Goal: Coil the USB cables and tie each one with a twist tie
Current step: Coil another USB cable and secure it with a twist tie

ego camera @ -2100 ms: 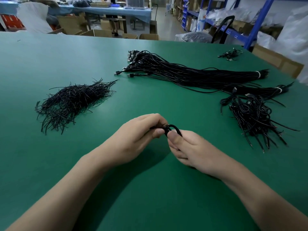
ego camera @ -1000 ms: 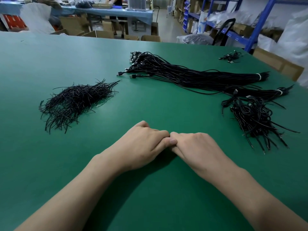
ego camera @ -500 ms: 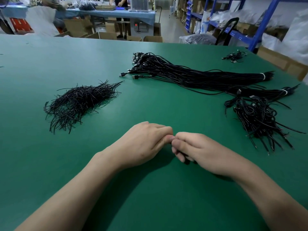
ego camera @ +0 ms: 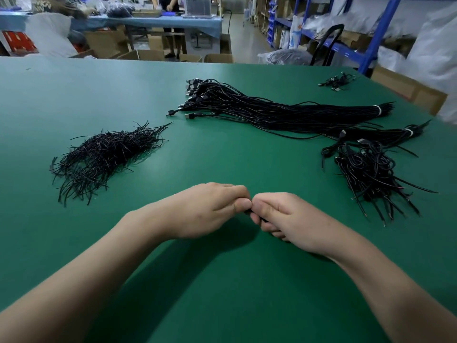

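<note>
Head view: the small black coiled USB cable [ego camera: 262,220] lies mostly hidden between the hands, low over the green table [ego camera: 222,293]. The right hand [ego camera: 289,219] curls its fingers round it. The left hand [ego camera: 210,209] pinches its left end, thumbs touching. Its long axis cannot be told.

twist ties [ego camera: 106,154] left | cable bundle [ego camera: 284,112] behind | coiled cables [ego camera: 371,174] right | left hand [ego camera: 210,211] touching right hand [ego camera: 289,219], front
</note>
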Tool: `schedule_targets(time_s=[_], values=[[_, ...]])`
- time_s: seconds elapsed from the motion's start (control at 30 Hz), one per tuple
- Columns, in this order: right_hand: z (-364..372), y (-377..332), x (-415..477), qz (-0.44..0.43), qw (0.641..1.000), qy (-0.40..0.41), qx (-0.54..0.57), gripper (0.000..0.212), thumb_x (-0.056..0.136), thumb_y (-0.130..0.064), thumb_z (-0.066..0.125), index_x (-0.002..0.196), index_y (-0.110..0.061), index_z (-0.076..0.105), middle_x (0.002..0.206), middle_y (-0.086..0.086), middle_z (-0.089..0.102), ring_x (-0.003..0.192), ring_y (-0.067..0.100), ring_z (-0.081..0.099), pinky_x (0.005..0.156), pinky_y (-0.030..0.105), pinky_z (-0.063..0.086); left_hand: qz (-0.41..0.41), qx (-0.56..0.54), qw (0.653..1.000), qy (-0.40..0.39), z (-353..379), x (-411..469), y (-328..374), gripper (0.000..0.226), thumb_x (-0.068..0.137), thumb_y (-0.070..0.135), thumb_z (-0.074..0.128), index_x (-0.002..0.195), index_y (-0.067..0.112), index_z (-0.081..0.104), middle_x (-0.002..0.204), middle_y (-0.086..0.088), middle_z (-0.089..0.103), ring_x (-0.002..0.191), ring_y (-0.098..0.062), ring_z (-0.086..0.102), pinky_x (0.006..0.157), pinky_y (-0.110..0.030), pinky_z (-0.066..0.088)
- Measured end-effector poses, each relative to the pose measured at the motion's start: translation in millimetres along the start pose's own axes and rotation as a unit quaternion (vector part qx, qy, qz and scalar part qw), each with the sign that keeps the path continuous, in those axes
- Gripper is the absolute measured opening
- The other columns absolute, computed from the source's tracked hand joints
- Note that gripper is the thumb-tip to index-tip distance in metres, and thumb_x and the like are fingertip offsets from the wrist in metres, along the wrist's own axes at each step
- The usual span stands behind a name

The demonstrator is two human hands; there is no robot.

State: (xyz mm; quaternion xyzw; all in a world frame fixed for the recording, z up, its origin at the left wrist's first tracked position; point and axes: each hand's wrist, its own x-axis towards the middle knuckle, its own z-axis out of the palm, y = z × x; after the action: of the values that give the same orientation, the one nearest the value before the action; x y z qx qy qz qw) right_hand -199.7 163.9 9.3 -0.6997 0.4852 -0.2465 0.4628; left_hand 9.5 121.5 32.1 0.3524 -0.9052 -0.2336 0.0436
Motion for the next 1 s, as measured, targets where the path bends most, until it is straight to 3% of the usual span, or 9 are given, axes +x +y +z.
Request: schedule_targets(time_s=[0.2, 0.3, 0.37, 0.43, 0.5, 0.57, 0.7, 0.87, 1.0], values=[[-5.5, -0.7, -1.7, 0.021, 0.997, -0.048, 0.05, 0.035, 0.106, -0.04, 0.046, 0.085, -0.019, 0.063, 0.058, -0.002, 0.052, 0.046, 0.014, 0.044, 0.044, 0.022, 0.032, -0.007, -0.06, 0.997, 0.04, 7.2, 1.2, 0.9, 0.04, 0.108, 0.043, 0.032, 0.089, 0.027, 0.063, 0.073, 0.005, 0.056, 0.069, -0.01, 0.051, 0.072, -0.03, 0.043], [-18.4, 0.3, -2.6, 0.01, 0.977, -0.028, 0.209, 0.048, 0.098, -0.053, 0.05, 0.105, -0.01, 0.068, 0.075, 0.011, 0.069, 0.054, 0.019, 0.061, 0.05, 0.025, 0.046, -0.009, -0.148, 0.979, 0.137, 12.8, 4.8, 0.2, 0.042, 0.107, 0.044, 0.036, 0.074, 0.023, 0.052, 0.065, 0.009, 0.047, 0.062, -0.008, 0.043, 0.064, -0.028, 0.039], [-26.2, 1.0, -4.7, -0.026, 0.927, -0.021, 0.373, 0.067, 0.092, -0.061, 0.049, 0.127, -0.006, 0.063, 0.092, 0.013, 0.072, 0.066, 0.019, 0.065, 0.057, 0.027, 0.052, -0.032, -0.306, 0.931, 0.198, 15.5, 6.3, -0.5, 0.041, 0.106, 0.045, 0.036, 0.073, 0.021, 0.047, 0.062, 0.014, 0.041, 0.057, -0.007, 0.036, 0.057, -0.023, 0.034], [-21.1, 1.4, -3.3, -0.067, 0.902, -0.006, 0.426, 0.075, 0.086, -0.065, 0.058, 0.134, -0.009, 0.055, 0.1, 0.008, 0.07, 0.074, 0.016, 0.063, 0.06, 0.026, 0.052, -0.054, -0.466, 0.859, 0.206, 19.4, 7.3, 3.7, 0.042, 0.109, 0.042, 0.034, 0.073, 0.023, 0.046, 0.061, 0.014, 0.032, 0.053, -0.008, 0.025, 0.049, -0.02, 0.026], [-3.6, -0.2, 3.6, -0.077, 0.925, 0.041, 0.37, 0.072, 0.078, -0.06, 0.072, 0.13, -0.014, 0.057, 0.093, 0.003, 0.068, 0.069, 0.012, 0.057, 0.056, 0.022, 0.047, -0.067, -0.559, 0.805, 0.19, 24.8, 8.7, 11.7, 0.045, 0.109, 0.043, 0.034, 0.069, 0.027, 0.048, 0.062, 0.012, 0.027, 0.052, -0.009, 0.02, 0.046, -0.02, 0.021], [15.9, -2.0, 10.6, -0.092, 0.94, 0.11, 0.309, 0.05, 0.08, -0.053, 0.073, 0.118, -0.021, 0.069, 0.081, -0.004, 0.065, 0.06, 0.007, 0.048, 0.051, 0.018, 0.04, -0.066, -0.591, 0.785, 0.173, 30.2, 9.4, 20.4, 0.043, 0.108, 0.045, 0.036, 0.07, 0.028, 0.048, 0.063, 0.011, 0.027, 0.052, -0.01, 0.018, 0.045, -0.02, 0.02], [28.5, -5.6, 13.9, -0.106, 0.931, 0.227, 0.264, 0.019, 0.086, -0.042, 0.063, 0.086, -0.029, 0.077, 0.064, -0.013, 0.063, 0.053, 0.001, 0.041, 0.048, 0.014, 0.033, -0.08, -0.582, 0.792, 0.168, 38.3, 9.0, 31.9, 0.041, 0.107, 0.047, 0.037, 0.073, 0.027, 0.048, 0.061, 0.012, 0.032, 0.051, -0.009, 0.023, 0.045, -0.018, 0.024], [31.9, -3.5, 14.9, -0.098, 0.932, 0.263, 0.231, 0.025, 0.089, -0.045, 0.061, 0.081, -0.026, 0.076, 0.066, -0.008, 0.061, 0.054, 0.006, 0.038, 0.048, 0.019, 0.031, -0.051, -0.574, 0.796, 0.187, 44.8, 8.7, 36.8, 0.044, 0.11, 0.043, 0.032, 0.074, 0.022, 0.046, 0.059, 0.015, 0.038, 0.051, -0.007, 0.028, 0.046, -0.015, 0.028], [32.2, -3.5, 14.7, -0.104, 0.933, 0.25, 0.238, 0.035, 0.093, -0.038, 0.06, 0.079, -0.008, 0.069, 0.058, 0.001, 0.057, 0.049, 0.011, 0.051, 0.051, 0.027, 0.04, -0.064, -0.485, 0.848, 0.204, 51.2, 7.7, 32.5, 0.05, 0.109, 0.046, 0.031, 0.075, 0.016, 0.052, 0.06, 0.009, 0.051, 0.055, -0.014, 0.043, 0.052, -0.022, 0.038]])
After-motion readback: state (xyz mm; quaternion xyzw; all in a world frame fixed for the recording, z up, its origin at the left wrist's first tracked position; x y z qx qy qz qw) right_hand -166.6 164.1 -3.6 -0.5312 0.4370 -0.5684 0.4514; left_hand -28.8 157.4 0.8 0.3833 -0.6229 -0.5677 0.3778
